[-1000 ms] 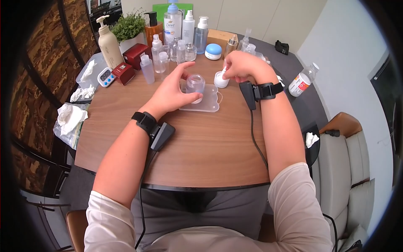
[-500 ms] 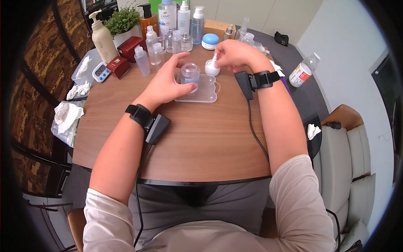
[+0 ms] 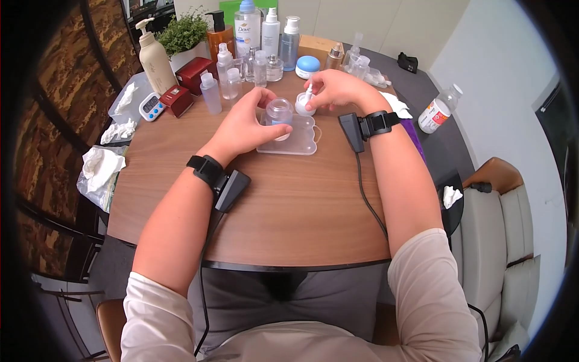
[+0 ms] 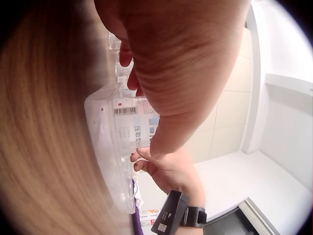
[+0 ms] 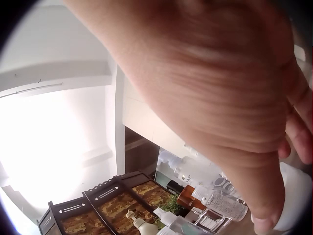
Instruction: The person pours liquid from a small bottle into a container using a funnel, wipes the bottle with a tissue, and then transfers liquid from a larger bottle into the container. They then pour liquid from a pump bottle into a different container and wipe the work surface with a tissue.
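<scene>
A clear jar [image 3: 279, 119] stands upright on a clear flat tray [image 3: 307, 146]. My left hand [image 3: 244, 123] curls round the jar from the left, thumb across its near side. In the left wrist view the thumb presses the labelled jar [image 4: 128, 122] above the tray [image 4: 110, 161]. Just right of the jar, my right hand [image 3: 341, 90] pinches a white pump top [image 3: 304, 105] with a thin nozzle pointing up. The right wrist view shows my right thumb against a white rounded part [image 5: 295, 196]; its other fingers are partly out of frame.
Small clear bottles [image 3: 210, 93], a blue-lidded jar [image 3: 307, 67] and several pump bottles [image 3: 246, 33] line the back. Red boxes [image 3: 177, 101] and a timer [image 3: 151, 107] stand at left. A labelled bottle [image 3: 435, 113] stands far right. Cables hang from both wrist cameras.
My right hand has brought the white pump top leftward, closer to the jar. My left fingers have drawn in around the jar. The head view has shifted slightly.
</scene>
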A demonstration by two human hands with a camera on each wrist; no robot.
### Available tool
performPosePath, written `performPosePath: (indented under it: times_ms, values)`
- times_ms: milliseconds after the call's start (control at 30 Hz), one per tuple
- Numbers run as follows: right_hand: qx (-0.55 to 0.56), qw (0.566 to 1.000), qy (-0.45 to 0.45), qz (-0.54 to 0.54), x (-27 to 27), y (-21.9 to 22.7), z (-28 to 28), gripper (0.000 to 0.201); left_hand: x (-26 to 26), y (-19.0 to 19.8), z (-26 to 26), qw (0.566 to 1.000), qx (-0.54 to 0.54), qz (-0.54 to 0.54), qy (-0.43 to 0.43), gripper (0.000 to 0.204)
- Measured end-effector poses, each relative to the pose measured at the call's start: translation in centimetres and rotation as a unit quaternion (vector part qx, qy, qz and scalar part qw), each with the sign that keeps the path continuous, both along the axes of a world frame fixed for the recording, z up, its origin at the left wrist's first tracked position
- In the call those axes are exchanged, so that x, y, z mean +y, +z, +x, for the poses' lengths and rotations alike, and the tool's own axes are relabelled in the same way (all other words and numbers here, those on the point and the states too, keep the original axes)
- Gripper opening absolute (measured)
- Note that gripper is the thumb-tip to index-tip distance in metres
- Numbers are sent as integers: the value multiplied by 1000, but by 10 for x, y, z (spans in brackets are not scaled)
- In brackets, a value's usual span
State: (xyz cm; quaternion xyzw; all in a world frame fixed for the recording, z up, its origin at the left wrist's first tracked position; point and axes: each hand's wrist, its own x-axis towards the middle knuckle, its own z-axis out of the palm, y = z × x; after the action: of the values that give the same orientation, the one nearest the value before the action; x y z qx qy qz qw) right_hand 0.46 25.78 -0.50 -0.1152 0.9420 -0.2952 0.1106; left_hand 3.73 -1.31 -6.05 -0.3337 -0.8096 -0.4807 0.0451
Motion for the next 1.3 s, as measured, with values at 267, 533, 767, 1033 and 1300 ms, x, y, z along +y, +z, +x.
performPosePath:
  times_ms: [267,533,767,1033,1300]
  values:
    - [-60,998,16,28,-5,1,5,61,-1,-1,-1,999,6,-25,19,62]
    - [74,997,9,-30,7,-8,-10,55,0,1,1,999,3,-27,22,57]
    - [120,985,6,-120,2,6,-1,59,-2,-2,-5,999,-8,-22,25,56]
    - [95,980,53,-165,5,7,-5,66,-3,-4,-13,989,-137,45,20,58]
    - [83,980,49,-171,-8,21,12,59,-4,-5,-12,985,-151,85,9,64]
